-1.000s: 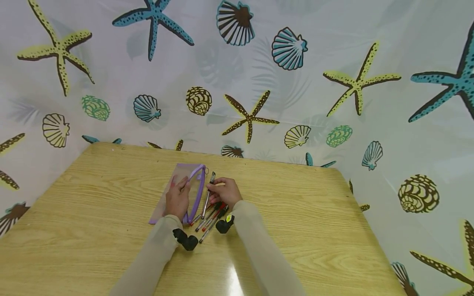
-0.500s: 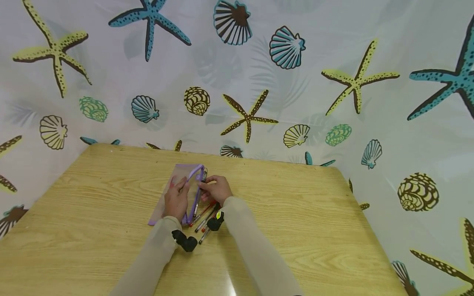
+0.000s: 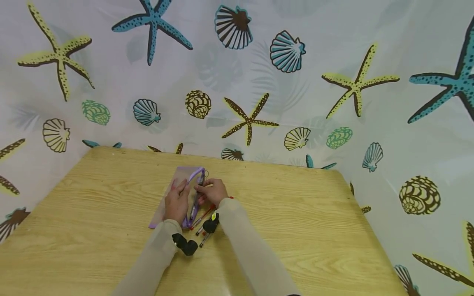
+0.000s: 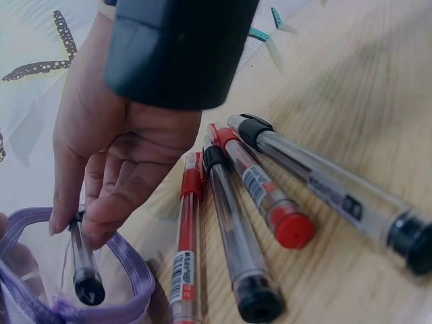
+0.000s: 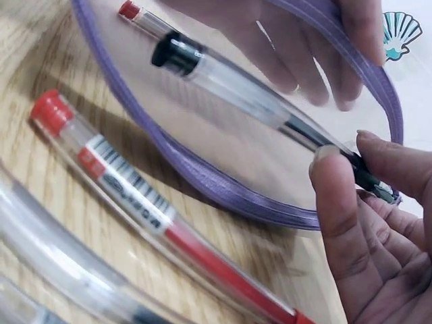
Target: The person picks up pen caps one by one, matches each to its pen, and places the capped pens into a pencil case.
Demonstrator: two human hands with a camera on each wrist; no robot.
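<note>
Head view: the purple-edged pouch (image 3: 187,170) lies on the bench (image 3: 296,222), left of its middle, toward the far edge. The left hand (image 3: 176,202) grips the pouch by its rim; the right hand (image 3: 214,191) pinches a black-ended pen (image 3: 194,204) at its mouth.

Left wrist view: two red pens (image 4: 187,260) and two clear pens (image 4: 236,236) lie beside the pouch.

Right wrist view: the pinched pen slants across the mouth.

Seen from above, a person's left forearm (image 3: 149,259) points toward 1 o'clock and the right forearm (image 3: 252,246) toward 11 o'clock. The left hand (image 3: 177,202) lies back uppermost, its fingers angled toward 1 o'clock. Near it, toward 2 or 3 o'clock, the right hand (image 3: 214,192) faces 9 o'clock, thumb and fingertips (image 5: 332,174) pinching, the other fingers curled.
</note>
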